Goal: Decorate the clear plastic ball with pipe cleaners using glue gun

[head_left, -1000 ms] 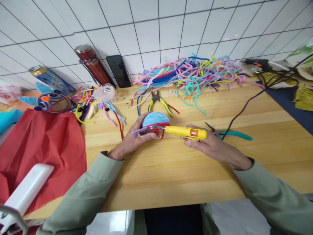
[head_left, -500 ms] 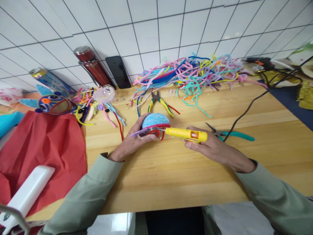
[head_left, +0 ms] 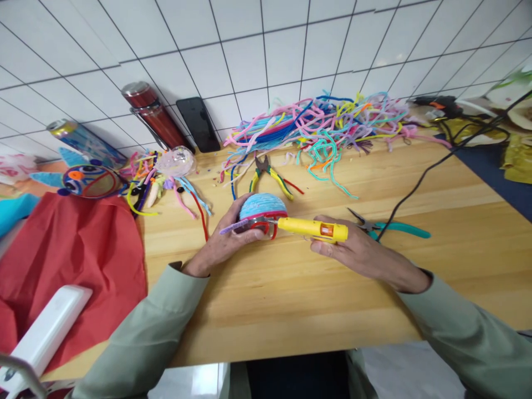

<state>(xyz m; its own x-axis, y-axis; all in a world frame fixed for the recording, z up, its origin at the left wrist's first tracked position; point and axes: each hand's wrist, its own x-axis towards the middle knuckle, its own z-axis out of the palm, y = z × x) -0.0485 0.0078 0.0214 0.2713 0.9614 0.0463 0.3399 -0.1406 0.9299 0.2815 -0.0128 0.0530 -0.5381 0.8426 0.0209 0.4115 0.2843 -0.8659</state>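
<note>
My left hand is closed around a round craft ball, its top covered in light blue pipe cleaner with a dark pink band below. Red pipe cleaner loops show on its lower part, and a purple strip sticks out to the left. A yellow glue gun is gripped by my right hand; its metal nozzle points left and meets the ball just under the pink band. Whether the nozzle touches or only hovers there I cannot tell. My right fingers are partly hidden behind the gun.
Yellow-green pliers lie behind the ball, teal-handled pliers by my right hand under a black cable. Tangled pipe cleaners, a phone and a red flask line the tiled wall. Red cloth lies left.
The whole view has shifted slightly. The glue gun's nozzle stays at the same spot on the ball, and both hands keep their hold.
</note>
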